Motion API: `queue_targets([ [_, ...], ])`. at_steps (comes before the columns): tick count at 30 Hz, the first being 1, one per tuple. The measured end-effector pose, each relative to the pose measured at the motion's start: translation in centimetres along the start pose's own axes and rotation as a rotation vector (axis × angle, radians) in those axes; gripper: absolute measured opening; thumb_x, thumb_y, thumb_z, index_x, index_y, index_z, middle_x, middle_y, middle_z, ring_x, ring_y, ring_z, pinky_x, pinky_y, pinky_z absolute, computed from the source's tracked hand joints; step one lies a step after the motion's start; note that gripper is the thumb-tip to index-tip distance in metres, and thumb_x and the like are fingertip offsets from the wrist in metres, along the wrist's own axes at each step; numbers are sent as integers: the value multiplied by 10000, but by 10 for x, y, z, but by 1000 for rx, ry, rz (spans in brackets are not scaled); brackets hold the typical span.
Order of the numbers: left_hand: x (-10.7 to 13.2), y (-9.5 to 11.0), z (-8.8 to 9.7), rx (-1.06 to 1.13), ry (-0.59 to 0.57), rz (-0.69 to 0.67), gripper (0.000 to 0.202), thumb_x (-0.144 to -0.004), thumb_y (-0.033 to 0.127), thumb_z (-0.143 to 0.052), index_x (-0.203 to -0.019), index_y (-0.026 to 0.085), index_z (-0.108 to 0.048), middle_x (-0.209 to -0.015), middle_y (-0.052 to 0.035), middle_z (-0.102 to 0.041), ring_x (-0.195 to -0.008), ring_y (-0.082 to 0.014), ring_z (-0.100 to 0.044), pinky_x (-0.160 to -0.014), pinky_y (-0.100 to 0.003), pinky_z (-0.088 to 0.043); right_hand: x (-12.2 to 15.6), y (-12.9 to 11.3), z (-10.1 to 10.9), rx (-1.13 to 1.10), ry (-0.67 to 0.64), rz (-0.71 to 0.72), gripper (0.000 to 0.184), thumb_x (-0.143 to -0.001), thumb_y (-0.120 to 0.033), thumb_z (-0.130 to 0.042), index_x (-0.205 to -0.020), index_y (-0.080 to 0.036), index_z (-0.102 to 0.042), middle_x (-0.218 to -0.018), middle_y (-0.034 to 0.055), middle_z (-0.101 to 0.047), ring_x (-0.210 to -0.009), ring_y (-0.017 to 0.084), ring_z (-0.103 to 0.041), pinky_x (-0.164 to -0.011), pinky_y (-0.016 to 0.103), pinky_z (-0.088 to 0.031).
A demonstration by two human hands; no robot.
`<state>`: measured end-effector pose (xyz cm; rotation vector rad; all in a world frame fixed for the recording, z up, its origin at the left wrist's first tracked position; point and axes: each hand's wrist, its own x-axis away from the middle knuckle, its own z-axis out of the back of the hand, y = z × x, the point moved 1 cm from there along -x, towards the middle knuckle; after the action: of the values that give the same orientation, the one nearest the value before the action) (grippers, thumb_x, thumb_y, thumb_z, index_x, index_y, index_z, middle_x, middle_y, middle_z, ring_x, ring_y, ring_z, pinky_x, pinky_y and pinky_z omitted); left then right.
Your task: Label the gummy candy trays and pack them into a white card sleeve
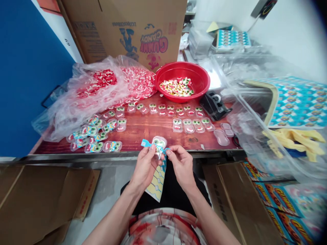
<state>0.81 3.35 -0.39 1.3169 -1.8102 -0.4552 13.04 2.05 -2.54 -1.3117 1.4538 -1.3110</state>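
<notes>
Just past the table's front edge, my left hand (146, 166) is closed on a small clear candy pack (159, 141) with green gummy eyes inside. A blue sticker label (146, 143) lies across the pack, and its left end sticks out beyond my left thumb. My right hand (182, 164) pinches the label's right end between thumb and fingertips. Below the pack hangs a sticker sheet (156, 185), mostly yellow backing with label outlines; my left fingers hide its top, so I cannot tell how it is held.
Open packs (188, 126) stand in rows on the wooden table (148, 131). Labelled packs (92, 131) are piled at left. Behind are a bag of red candies (138, 81), a red bowl (182, 98) and a black tape dispenser (214, 106). Right holds a plastic bin (251, 109) with sticker sheets (298, 102).
</notes>
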Motion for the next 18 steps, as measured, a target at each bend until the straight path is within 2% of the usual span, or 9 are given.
queue_targets([
  [5, 6, 7, -2, 217, -173, 316, 350, -668, 262, -912, -855, 112, -657, -713, 13, -612, -535, -34, -526, -475, -128, -408, 2, -12, -2, 54, -90, 100, 111, -898, -294, -666, -844, -206, -623, -786, -14, -644, -727, 138, -601, -712, 268, -485],
  [9, 11, 12, -1, 264, -256, 397, 305, -665, 190, -905, -815, 97, -655, -640, 45, -532, -469, 3, -448, -433, -93, -346, 3, -22, -8, 110, -129, 163, 103, -876, -268, -686, -830, -209, -616, -886, 3, -617, -753, 135, -568, -711, 273, -476],
  [11, 14, 15, 0, 256, -295, 417, 303, -656, 172, -906, -797, 93, -650, -627, 47, -516, -447, 16, -418, -410, -80, -303, 4, -26, -9, 103, -121, 162, 165, -827, -262, -745, -924, -231, -615, -929, -1, -610, -754, 135, -556, -706, 273, -484],
  [12, 15, 16, 1, 249, -311, 427, 309, -651, 173, -909, -794, 94, -646, -620, 50, -509, -437, 22, -401, -400, -75, -279, 3, -28, -9, 99, -119, 162, 265, -808, -259, -765, -1023, -251, -611, -973, 0, -616, -770, 138, -560, -723, 279, -496],
  [15, 17, 17, 6, 181, -329, 433, 344, -657, 223, -915, -821, 116, -632, -630, 53, -518, -409, 30, -363, -376, -78, -230, -2, -38, -5, 175, -213, 216, 605, -806, -262, -772, -1351, -322, -517, -1301, 53, -572, -1031, 190, -591, -926, 360, -511],
  [16, 18, 17, 8, 144, -319, 424, 357, -664, 241, -914, -846, 132, -627, -631, 58, -518, -403, 28, -358, -372, -82, -220, -5, -43, -3, 223, -285, 244, 621, -814, -273, -770, -1380, -333, -520, -1411, 64, -514, -1163, 219, -561, -1020, 402, -475],
  [18, 18, 15, 11, 65, -284, 388, 376, -689, 263, -902, -916, 175, -615, -625, 77, -504, -397, 17, -365, -374, -89, -215, -12, -50, 2, 306, -425, 277, 469, -815, -306, -782, -1262, -313, -640, -1509, 64, -438, -1348, 271, -461, -1139, 463, -378],
])
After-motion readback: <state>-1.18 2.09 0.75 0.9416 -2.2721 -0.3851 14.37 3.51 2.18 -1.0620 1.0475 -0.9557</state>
